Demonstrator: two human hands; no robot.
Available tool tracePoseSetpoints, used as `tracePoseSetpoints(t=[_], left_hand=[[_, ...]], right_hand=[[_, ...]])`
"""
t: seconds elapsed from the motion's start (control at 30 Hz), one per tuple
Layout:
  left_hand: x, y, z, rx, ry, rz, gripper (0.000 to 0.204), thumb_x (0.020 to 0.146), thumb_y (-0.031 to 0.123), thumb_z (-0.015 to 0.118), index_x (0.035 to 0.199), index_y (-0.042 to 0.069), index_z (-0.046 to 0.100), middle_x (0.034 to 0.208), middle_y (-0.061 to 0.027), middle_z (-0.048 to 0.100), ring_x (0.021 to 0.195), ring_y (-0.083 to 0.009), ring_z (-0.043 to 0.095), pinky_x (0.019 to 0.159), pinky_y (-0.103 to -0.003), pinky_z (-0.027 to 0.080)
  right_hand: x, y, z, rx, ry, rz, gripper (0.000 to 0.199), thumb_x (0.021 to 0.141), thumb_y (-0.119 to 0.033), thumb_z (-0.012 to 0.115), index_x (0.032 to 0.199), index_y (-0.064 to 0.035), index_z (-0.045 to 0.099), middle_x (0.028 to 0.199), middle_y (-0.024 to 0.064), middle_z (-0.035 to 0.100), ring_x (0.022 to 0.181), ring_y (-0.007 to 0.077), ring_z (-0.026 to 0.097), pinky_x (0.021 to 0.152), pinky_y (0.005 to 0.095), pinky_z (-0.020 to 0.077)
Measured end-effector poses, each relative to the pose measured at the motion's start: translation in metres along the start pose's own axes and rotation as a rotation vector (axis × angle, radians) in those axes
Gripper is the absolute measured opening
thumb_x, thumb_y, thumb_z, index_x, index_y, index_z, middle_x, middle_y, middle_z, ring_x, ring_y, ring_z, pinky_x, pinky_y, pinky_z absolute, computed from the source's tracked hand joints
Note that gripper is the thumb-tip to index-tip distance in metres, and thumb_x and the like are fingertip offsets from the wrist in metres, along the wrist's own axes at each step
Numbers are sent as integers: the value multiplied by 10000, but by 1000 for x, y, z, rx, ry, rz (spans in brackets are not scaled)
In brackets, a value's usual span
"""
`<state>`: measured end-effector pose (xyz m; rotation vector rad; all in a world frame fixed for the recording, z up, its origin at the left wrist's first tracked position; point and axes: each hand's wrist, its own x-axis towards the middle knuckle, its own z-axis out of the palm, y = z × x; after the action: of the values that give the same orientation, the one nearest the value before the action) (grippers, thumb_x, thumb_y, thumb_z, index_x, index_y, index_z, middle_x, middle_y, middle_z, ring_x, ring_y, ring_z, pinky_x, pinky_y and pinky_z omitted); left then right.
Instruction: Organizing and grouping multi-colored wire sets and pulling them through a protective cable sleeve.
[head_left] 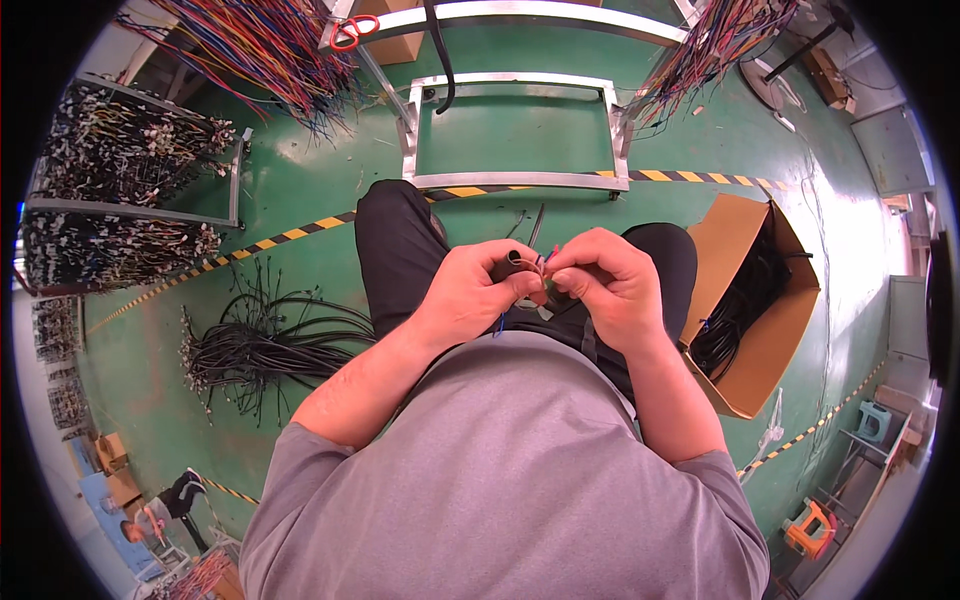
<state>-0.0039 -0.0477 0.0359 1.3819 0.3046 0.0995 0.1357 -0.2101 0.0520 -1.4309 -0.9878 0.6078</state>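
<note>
Both of my hands meet in front of my lap. My left hand [462, 295] is closed with thumb and fingers round a short black tube [514, 258], whose open end shows. Thin coloured wires [541, 264] stick out between the two hands. My right hand [615, 285] pinches these wires between thumb and fingertips, close to the left fingertips. A blue strand [500, 324] hangs below the left hand. How the wires and the tube join is hidden by my fingers.
A heap of black cables [265, 345] lies on the green floor at left. At right stands an open cardboard box [785, 350] holding black cables [745, 310]. Ahead is a metal frame [515, 182], with red-handled scissors [354, 33] and coloured wires [265, 50] beyond. Another person [160, 515] is far left.
</note>
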Motion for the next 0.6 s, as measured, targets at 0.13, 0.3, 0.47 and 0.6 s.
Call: tracePoseSetpoints(t=[0.13,0.3,0.47,0.6], left_hand=[[-1,1,1,-87,-3,33,141,987,13,658,1097,43,575,885,-59,730,770,-65,665,571,-197,406],[-2,1,-2,-92,-9,41,193,978,-1,665,1090,52,517,883,-74,729,773,-82,684,568,-195,409],[1,-1,0,-120,12,42,224,975,-3,667,1096,61,489,873,-66,718,785,-89,700,581,-194,440],[1,5,0,-53,9,22,229,973,-17,660,1095,59,482,872,-64,705,798,-100,709,591,-203,467]], right_hand=[[-2,-1,-3,395,-10,368,43,979,8,657,1014,13,683,891,21,664,769,93,626,694,236,508],[-5,-2,-1,471,6,489,70,958,28,671,1024,11,683,909,21,647,765,92,620,710,235,508],[-5,-13,1,-212,86,-104,261,848,89,737,1082,-26,740,997,56,626,745,103,620,682,248,522],[-3,-14,3,-348,74,-133,288,828,69,768,1080,-70,762,974,55,616,726,105,603,623,256,504]])
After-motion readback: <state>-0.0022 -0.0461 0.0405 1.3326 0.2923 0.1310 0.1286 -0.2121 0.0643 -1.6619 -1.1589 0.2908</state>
